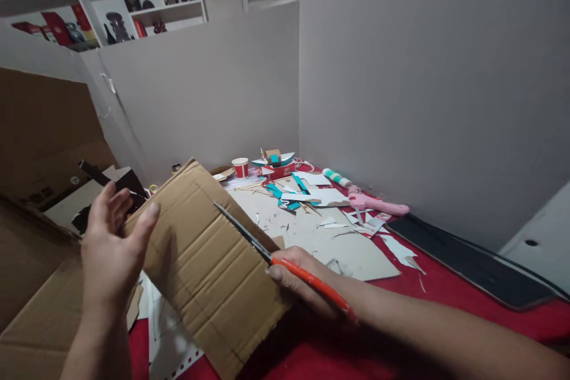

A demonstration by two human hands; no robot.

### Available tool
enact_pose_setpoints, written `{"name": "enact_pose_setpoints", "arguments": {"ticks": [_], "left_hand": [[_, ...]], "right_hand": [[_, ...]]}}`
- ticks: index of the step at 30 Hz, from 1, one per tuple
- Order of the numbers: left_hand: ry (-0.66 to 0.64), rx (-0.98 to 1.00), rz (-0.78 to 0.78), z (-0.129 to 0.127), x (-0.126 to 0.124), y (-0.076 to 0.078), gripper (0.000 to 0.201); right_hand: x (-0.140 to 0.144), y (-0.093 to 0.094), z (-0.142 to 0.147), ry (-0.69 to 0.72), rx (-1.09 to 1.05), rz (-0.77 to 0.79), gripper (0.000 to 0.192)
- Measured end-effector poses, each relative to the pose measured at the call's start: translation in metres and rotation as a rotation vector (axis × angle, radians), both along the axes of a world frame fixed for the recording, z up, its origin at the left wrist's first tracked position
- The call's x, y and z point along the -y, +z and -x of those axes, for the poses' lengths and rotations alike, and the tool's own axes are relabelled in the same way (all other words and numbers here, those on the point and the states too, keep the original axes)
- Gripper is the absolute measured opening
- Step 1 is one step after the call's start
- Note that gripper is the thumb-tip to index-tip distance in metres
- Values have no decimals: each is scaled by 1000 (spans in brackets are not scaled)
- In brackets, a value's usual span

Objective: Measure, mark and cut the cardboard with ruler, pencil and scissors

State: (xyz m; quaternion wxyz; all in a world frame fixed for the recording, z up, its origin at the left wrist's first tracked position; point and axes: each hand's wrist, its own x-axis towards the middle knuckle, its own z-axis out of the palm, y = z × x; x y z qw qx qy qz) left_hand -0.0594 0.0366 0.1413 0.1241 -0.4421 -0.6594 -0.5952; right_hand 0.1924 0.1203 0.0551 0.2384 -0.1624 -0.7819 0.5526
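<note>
Surface: a worktop under a red cloth (pixel 467 297), boxed in by plain grey partition walls (pixel 401 83) at the back and right; white wall shelves (pixel 142 3) with ornaments sit above the rear left corner. A dark flat panel (pixel 467 261) lies along the worktop's right edge. Paper scraps in white and teal (pixel 294 193) litter the far middle, on and around a grey card sheet (pixel 338 243). A pink glue gun (pixel 378 205) and a glue stick (pixel 337 177) lie toward the back right.

Hands: the left hand (pixel 109 249) is spread, fingers extended, thumb pressed against the upper left edge of a corrugated cardboard piece (pixel 209 267), which is held tilted above the near left part of the worktop. The right hand (pixel 303 285) is closed round the orange handles of scissors (pixel 267 252); the blades lie across the cardboard's right portion, and whether they are parted cannot be told.

Containers: a red and white paper cup (pixel 240 167) stands upright at the back middle, contents not visible. A large brown carton (pixel 40 148) stands open at the left edge, contents unclear
</note>
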Motion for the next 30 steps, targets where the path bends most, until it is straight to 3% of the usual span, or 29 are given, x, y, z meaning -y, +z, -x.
{"name": "enact_pose_setpoints", "arguments": {"ticks": [1,3,6,8,12,18,24,30], "left_hand": [[77,-127,78,2,-1,9,86],[87,-272,282,4,-5,23,84],[-77,-250,562,4,-9,36,63],[-146,-206,644,3,-10,38,56],[-163,-115,630,4,-14,33,47],[-240,-59,628,6,-31,12,47],[-301,-39,611,14,-50,-7,42],[-311,17,591,18,-59,-16,36]], "right_hand": [[1,0,0,23,12,20,69],[2,0,0,57,14,26,69],[1,-3,0,75,2,-9,68],[-2,-7,1,63,-4,-39,68],[-8,-13,3,76,-20,-91,66],[-11,-12,3,82,60,-115,68],[-17,-18,4,53,94,-42,67],[-16,-22,5,15,129,-10,69]]}}
